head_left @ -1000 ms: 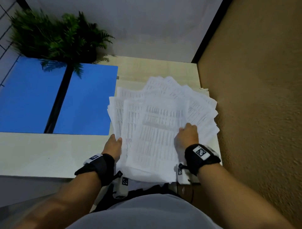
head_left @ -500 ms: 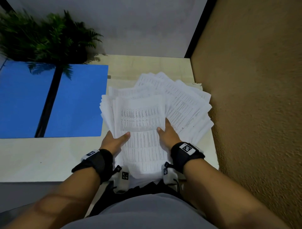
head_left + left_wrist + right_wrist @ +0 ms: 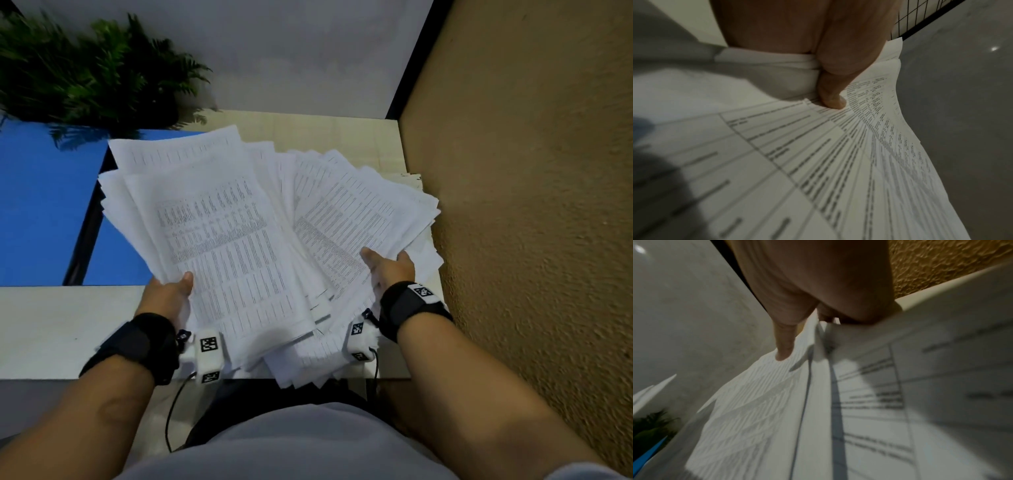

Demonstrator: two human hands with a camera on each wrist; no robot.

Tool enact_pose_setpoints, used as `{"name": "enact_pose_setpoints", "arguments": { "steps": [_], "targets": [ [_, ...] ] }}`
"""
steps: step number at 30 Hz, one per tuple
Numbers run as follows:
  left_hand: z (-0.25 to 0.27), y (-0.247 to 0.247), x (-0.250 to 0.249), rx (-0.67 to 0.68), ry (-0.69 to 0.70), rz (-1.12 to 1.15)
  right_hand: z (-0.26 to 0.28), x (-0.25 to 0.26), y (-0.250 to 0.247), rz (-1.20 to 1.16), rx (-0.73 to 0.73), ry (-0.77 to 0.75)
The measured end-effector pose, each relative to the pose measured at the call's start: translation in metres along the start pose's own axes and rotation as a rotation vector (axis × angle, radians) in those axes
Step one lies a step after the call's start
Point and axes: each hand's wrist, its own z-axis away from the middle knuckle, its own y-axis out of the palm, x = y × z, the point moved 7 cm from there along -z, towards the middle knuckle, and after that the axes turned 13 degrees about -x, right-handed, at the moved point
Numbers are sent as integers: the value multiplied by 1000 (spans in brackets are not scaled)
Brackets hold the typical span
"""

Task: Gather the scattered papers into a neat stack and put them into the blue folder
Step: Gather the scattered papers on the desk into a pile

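A fanned pile of white printed papers (image 3: 239, 236) is lifted off the table, tilted up toward me. My left hand (image 3: 168, 294) grips its left side, thumb (image 3: 830, 91) on top and fingers hidden beneath the papers (image 3: 818, 162). My right hand (image 3: 387, 267) holds the right side, thumb (image 3: 784, 344) pressed on the top sheet, fingers under the papers (image 3: 777, 418). The open blue folder (image 3: 44, 205) lies flat on the table at the left, its right half partly covered by the raised sheets.
A green fern plant (image 3: 92, 75) stands at the back left, overhanging the folder. A textured tan wall (image 3: 531, 205) runs close along the right side of the pale table (image 3: 51, 329). A grey wall stands behind the table.
The papers lay on the table under both palms before. Now both hands grip the pile at its sides and have raised it, and it fans out over the folder's right edge.
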Motion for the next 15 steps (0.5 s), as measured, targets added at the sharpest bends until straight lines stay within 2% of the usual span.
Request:
{"name": "enact_pose_setpoints", "arguments": {
  "steps": [3,6,9,15],
  "targets": [
    [1,1,5,5,5,-16,25,24,-3,90,-46,-49],
    [3,12,14,38,-9,-28,44,49,-24,-4,-145,-189],
    [7,23,17,46,-34,-22,63,67,-45,-40,-129,-335],
    [19,52,8,121,-53,-9,75,92,-77,-86,-54,-339]
  ]
}}
